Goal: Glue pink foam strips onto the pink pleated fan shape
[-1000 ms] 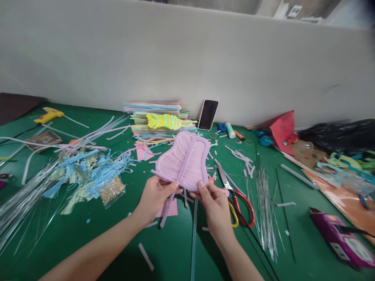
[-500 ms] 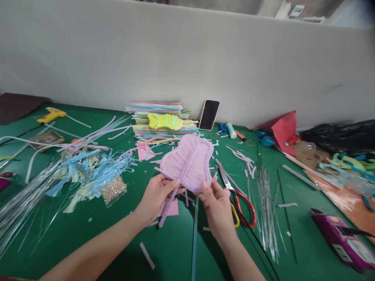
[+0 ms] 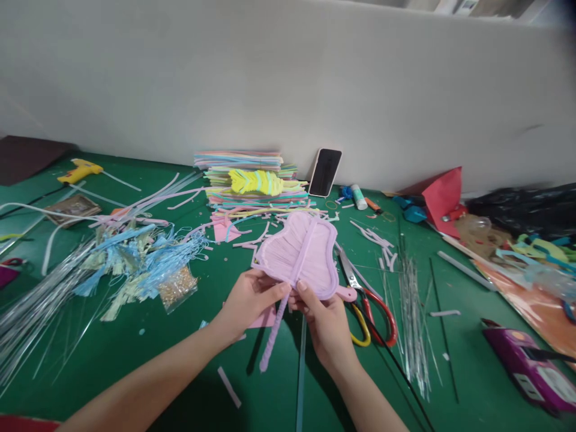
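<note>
A lilac leaf-shaped craft piece (image 3: pixel 300 253) with a twisted lilac stem hanging from its base is held above the green table (image 3: pixel 135 360). My left hand (image 3: pixel 249 302) pinches its lower left edge, thumb on top. At the base beside the stem, my right hand (image 3: pixel 324 324) grips it with closed fingers. Red and yellow scissors (image 3: pixel 365 307) lie just right of my right hand.
A stack of coloured foam sheets (image 3: pixel 252 180) and a phone (image 3: pixel 327 172) stand at the wall. Blue tassels and silver strips (image 3: pixel 126 258) lie left, a yellow glue gun (image 3: pixel 81 171) far left. Thin wires (image 3: pixel 411 300), a purple device (image 3: pixel 526 363) and paper scraps lie right.
Both hands have shifted slightly right with the lilac piece. My right hand moved in toward the stem at the base, and the stem now hangs lower.
</note>
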{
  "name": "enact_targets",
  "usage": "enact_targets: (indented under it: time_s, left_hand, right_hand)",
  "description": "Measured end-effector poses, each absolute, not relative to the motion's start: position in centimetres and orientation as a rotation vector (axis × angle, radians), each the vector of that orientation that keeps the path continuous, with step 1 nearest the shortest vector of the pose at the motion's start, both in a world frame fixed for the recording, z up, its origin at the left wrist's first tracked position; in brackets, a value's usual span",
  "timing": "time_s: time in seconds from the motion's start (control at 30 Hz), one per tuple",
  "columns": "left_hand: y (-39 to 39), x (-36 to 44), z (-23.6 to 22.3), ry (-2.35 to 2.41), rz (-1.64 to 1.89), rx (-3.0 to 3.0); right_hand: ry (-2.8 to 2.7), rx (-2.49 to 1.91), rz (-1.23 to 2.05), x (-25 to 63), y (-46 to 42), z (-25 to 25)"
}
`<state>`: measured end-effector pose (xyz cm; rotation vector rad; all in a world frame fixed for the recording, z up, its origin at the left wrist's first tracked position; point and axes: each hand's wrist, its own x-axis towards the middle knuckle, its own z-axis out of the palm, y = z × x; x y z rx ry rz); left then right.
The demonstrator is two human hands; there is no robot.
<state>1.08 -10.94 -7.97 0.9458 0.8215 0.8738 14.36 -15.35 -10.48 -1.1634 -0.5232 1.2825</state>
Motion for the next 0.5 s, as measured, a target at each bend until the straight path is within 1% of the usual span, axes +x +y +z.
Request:
enact_targets:
  time_s: [0.5]
  left_hand:
    - [-10.92,1.20,-7.91,0.893,0.865,0.910]
  right_hand:
    - [-0.602,-1.183,1.246,14.11,-15.57,-10.58]
